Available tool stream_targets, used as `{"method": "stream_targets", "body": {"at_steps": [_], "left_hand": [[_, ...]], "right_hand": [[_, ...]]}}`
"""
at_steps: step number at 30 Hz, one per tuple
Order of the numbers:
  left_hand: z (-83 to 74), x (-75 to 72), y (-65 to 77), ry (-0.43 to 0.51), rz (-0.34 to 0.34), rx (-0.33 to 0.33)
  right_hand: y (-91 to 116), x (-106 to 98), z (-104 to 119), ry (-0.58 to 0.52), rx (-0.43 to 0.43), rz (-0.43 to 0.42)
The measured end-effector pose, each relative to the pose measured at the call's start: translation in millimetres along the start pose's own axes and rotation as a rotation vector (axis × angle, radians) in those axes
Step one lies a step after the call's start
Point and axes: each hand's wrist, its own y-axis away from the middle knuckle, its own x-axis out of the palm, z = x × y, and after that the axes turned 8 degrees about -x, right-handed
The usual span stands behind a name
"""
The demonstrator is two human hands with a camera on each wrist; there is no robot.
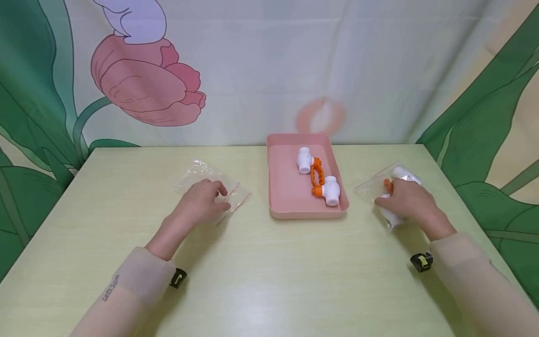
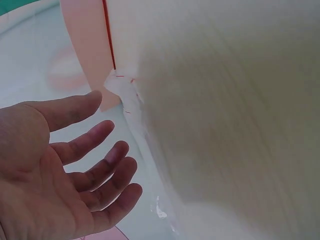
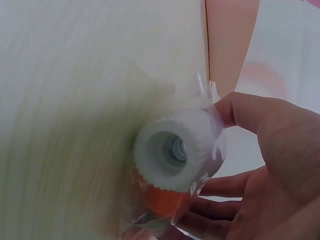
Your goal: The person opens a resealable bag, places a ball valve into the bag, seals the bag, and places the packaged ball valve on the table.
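Note:
My left hand (image 1: pixel 205 201) hovers over a flat, clear zip bag (image 1: pixel 198 171) left of the tray. In the left wrist view its fingers (image 2: pixel 112 167) are spread and loosely bent, with nothing between them. Right of the tray, my right hand (image 1: pixel 406 200) grips a second clear zip bag (image 1: pixel 375 185) with a white plastic ball valve (image 1: pixel 391 216) inside. The right wrist view shows the valve's ridged, open end (image 3: pixel 162 155) through the film and its orange handle (image 3: pixel 165 200) below. Thumb and fingers lie on either side of the bagged valve.
Between the hands stands a shallow pink tray (image 1: pixel 282 187). Two white ball valves with orange handles lie in it, an upper valve (image 1: pixel 304 160) and a lower valve (image 1: pixel 331 191). A printed curtain (image 1: pixel 252 70) hangs behind the pale wooden table (image 1: pixel 269 271).

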Motion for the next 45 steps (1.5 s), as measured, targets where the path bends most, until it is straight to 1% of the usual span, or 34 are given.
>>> {"method": "stream_targets", "body": {"at_steps": [5, 10, 14, 17, 23, 28, 35, 40, 45], "left_hand": [[6.1, 2.1, -3.1, -0.025, -0.004, -0.004], [8.8, 2.8, -4.3, -0.034, -0.008, -0.018], [9.7, 3.1, -4.6, -0.038, -0.008, -0.026], [9.9, 3.1, -4.4, -0.042, -0.008, -0.025], [8.9, 4.1, -4.9, -0.066, -0.015, -0.032], [7.9, 6.9, -8.3, -0.099, -0.004, -0.052], [6.9, 8.9, -12.3, -0.134, 0.001, -0.047], [7.3, 8.9, -13.6, -0.124, -0.001, -0.042], [7.5, 8.0, -13.5, -0.102, -0.003, -0.033]], "right_hand": [[-4, -2, -8, -0.012, -0.018, -0.008], [-8, -1, -14, -0.003, -0.045, -0.035], [-7, -1, -15, 0.014, -0.063, -0.052], [-3, -3, -11, 0.033, -0.073, -0.066], [6, -8, 9, 0.073, -0.118, -0.107], [13, -11, 29, 0.058, -0.178, -0.130], [21, -9, 57, 0.052, -0.238, -0.157], [28, -8, 68, 0.055, -0.295, -0.173], [34, -7, 76, 0.044, -0.330, -0.165]]}}
